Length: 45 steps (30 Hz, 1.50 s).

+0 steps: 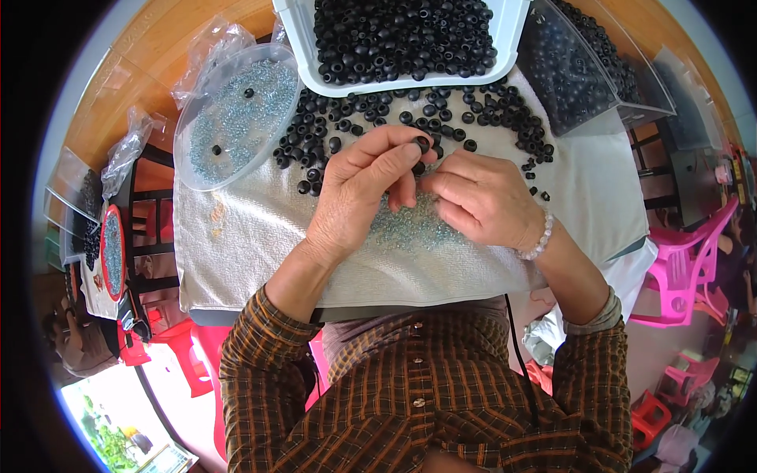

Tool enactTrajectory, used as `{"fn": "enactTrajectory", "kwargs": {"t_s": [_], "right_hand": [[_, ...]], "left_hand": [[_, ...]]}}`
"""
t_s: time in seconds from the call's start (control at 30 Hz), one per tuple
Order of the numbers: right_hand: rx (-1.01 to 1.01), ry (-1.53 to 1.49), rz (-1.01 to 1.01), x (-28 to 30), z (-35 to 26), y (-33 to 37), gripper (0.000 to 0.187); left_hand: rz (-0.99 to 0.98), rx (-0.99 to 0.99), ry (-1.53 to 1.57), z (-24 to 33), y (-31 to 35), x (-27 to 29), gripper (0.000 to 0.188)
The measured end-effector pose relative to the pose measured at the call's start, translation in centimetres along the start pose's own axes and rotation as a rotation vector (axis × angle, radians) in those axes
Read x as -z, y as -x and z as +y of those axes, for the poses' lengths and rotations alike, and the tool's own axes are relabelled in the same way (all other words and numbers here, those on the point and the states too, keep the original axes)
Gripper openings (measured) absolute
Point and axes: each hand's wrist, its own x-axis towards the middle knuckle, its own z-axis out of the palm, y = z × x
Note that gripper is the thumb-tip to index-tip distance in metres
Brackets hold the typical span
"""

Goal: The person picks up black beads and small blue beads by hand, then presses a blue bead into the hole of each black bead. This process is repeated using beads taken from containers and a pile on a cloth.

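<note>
Between the thumb and forefinger of my left hand (364, 183) is a round black bead (421, 144), held above the towel. Close beside it, my right hand (482, 194) has its fingers pinched together over small clear blue-green beads (406, 229); what they grip is hidden. More black beads (317, 118) lie scattered on the white towel (260, 252) just beyond both hands. A white bead bracelet circles my right wrist.
A white tub (505, 47) full of black beads stands at the far side. To its left is a clear round tray (183, 146) of small blue-green beads, and to its right a clear bin (576, 110) of black beads. Pink plastic chairs (680, 268) stand at the right.
</note>
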Motion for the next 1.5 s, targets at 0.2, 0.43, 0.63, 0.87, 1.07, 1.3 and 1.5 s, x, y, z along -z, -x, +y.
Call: {"fn": "enactTrajectory", "kwargs": {"t_s": [0.2,0.43,0.63,0.87,1.07,1.3,1.5], "right_hand": [[-0.06,0.021,-0.04,0.0,0.2,0.0,0.011],[-0.097,0.057,0.027,0.1,0.3,0.1,0.01],[-0.172,-0.128,0.227,1.6,0.2,-0.1,0.014],[0.019,-0.013,0.297,1.5,0.4,-0.4,0.017],[0.131,0.116,0.35,1.0,0.4,-0.5,0.021],[0.207,0.191,0.362,1.0,0.0,-0.2,0.02],[0.046,-0.003,0.398,2.1,-0.1,-0.3,0.015]], "left_hand": [[-0.016,0.012,-0.046,0.0,0.2,0.0,0.023],[-0.057,0.03,-0.06,0.4,0.1,-0.2,0.022],[-0.068,0.02,-0.087,-0.3,0.2,0.0,0.021],[-0.115,-0.014,-0.065,-1.0,0.7,-1.0,0.02],[-0.093,-0.017,-0.104,-1.2,0.8,-1.3,0.019],[-0.08,-0.018,-0.087,-1.1,0.9,-1.5,0.019],[-0.104,0.054,-0.012,-0.7,0.7,-1.2,0.022]]}}
